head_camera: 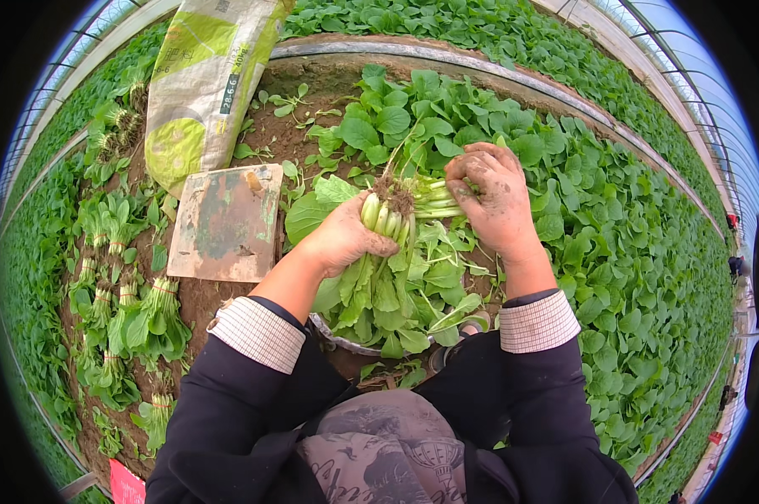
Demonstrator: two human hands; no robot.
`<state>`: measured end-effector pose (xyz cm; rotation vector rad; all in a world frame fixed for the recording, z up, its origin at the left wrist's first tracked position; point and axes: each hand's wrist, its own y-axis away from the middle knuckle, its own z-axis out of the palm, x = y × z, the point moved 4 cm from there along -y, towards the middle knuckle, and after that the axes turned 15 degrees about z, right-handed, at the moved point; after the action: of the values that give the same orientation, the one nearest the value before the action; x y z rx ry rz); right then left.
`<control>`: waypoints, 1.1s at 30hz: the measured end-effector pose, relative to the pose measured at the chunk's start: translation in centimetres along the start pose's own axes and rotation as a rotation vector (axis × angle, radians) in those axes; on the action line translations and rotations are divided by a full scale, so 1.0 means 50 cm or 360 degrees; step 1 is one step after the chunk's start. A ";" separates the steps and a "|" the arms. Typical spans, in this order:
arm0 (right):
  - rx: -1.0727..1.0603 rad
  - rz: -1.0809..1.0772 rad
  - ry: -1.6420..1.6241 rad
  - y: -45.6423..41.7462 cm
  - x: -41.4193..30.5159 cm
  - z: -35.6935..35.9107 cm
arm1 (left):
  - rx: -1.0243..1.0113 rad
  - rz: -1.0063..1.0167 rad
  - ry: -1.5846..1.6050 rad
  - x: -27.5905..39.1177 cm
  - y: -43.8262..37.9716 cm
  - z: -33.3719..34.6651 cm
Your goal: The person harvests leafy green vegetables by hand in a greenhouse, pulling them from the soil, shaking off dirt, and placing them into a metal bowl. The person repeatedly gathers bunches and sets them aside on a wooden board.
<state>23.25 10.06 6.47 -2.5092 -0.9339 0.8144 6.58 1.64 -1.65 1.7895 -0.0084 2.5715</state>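
Note:
My left hand [359, 236] grips a bunch of leafy greens [386, 220] by its pale stems. Soil-caked roots are at the top of that bunch, and its leaves hang down. My right hand [490, 195], muddy on the fingers, pinches a smaller group of greens [439, 200] whose stems lie sideways. The two sets of roots meet between my hands. The leaf ends of the right-hand group are mostly hidden by my fingers. Loose leaves [442, 274] lie below, over a round rim [348, 343] that is mostly covered.
Growing greens [613, 271] fill the bed at right. A flat, stained board [228, 220] lies at left, beside a printed fertilizer sack [196, 107]. Several tied bunches [159, 302] rest on the soil farther left. A pale pipe-like edge [455, 57] curves behind the bed.

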 end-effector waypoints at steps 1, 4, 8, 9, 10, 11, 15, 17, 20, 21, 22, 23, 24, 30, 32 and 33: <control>-0.0031 -0.0028 -0.0017 0.000 -0.004 0.001 | -0.0013 -0.0024 0.0016 0.003 0.000 -0.001; -0.0080 -0.0100 -0.0057 0.009 -0.031 0.002 | -0.0036 -0.0059 0.0029 0.012 0.002 -0.012; -0.0073 -0.0072 -0.0031 0.010 -0.030 0.017 | -0.0038 -0.0021 0.0006 0.019 0.008 -0.016; -0.0022 -0.0117 -0.0065 0.005 -0.030 0.015 | -0.0034 -0.0013 0.0010 0.021 0.009 -0.015; 0.0029 -0.0162 -0.0100 0.004 -0.031 0.012 | 0.0003 -0.0010 -0.0018 0.019 0.008 -0.018; 0.0089 -0.0010 -0.0208 0.005 -0.023 0.010 | 0.0039 -0.0006 -0.0046 0.016 0.008 -0.022; 0.0310 0.0574 -0.0784 0.003 0.029 0.016 | 0.0108 0.0029 -0.0086 0.011 0.006 -0.038; 0.0329 0.0926 -0.1222 -0.001 0.085 0.025 | 0.0165 0.0020 -0.0132 0.018 0.007 -0.043; 0.0210 0.1132 -0.0870 0.001 0.149 0.027 | 0.0285 0.0059 -0.0085 0.030 0.007 -0.050; 0.0081 0.1130 -0.0559 0.000 0.150 0.036 | 0.0342 0.0082 -0.0059 0.037 0.008 -0.054; -0.0196 0.1266 -0.0014 0.010 0.123 0.033 | 0.0403 0.0149 -0.0028 0.038 0.007 -0.058; -0.0430 0.1365 0.0011 0.026 0.149 0.074 | 0.0463 0.0234 -0.0054 0.035 0.003 -0.061; -0.0614 0.1558 -0.0706 0.051 0.193 0.137 | 0.0506 0.0318 -0.0072 0.028 -0.006 -0.057; -0.0210 0.1749 -0.2338 0.034 0.010 0.167 | 0.0177 0.0576 -0.0889 -0.003 -0.011 -0.003; -0.0127 0.1760 -0.2238 0.024 0.034 0.160 | 0.0217 0.0401 -0.0478 -0.009 -0.008 0.004; -0.0145 0.1735 -0.2159 0.020 0.043 0.151 | 0.0244 0.0320 -0.0269 -0.009 -0.009 0.008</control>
<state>20.40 11.68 -0.72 -2.1332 0.3716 2.9568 7.12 2.10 -1.93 2.1619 0.0084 2.6057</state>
